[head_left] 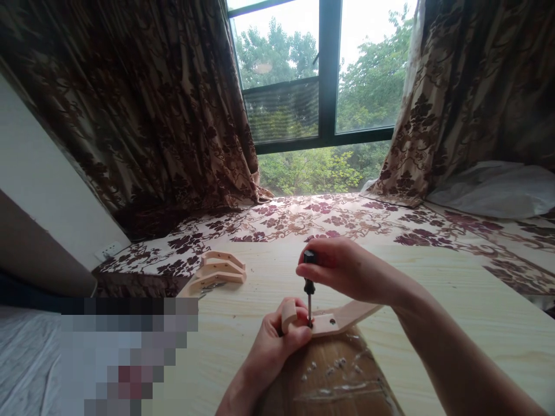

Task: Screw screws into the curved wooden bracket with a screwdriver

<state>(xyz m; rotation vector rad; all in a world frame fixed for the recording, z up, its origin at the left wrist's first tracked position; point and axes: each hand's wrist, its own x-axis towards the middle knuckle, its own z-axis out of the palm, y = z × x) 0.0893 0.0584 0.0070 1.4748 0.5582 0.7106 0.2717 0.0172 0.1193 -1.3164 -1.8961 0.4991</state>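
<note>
My right hand (340,264) grips the black handle of a screwdriver (309,286) held upright. The screwdriver's tip points down into a spot on a pale, bent wooden piece (347,316), beside my left thumb. A dark hole shows in the wood just right of the tip. Closed around the near end of the wooden piece is my left hand (280,335), its thumb in front and fingers behind. Under the wood lies a brown taped block (333,375), possibly a cardboard box, with several small shiny bits on top. My right wrist hides the wood's far end.
Several similar curved wooden pieces (221,270) with small holes lie at the left of the pale wooden board (437,289). Behind is a ledge covered in floral cloth (329,216), below a window between curtains. A clear plastic bag (494,188) rests at the right.
</note>
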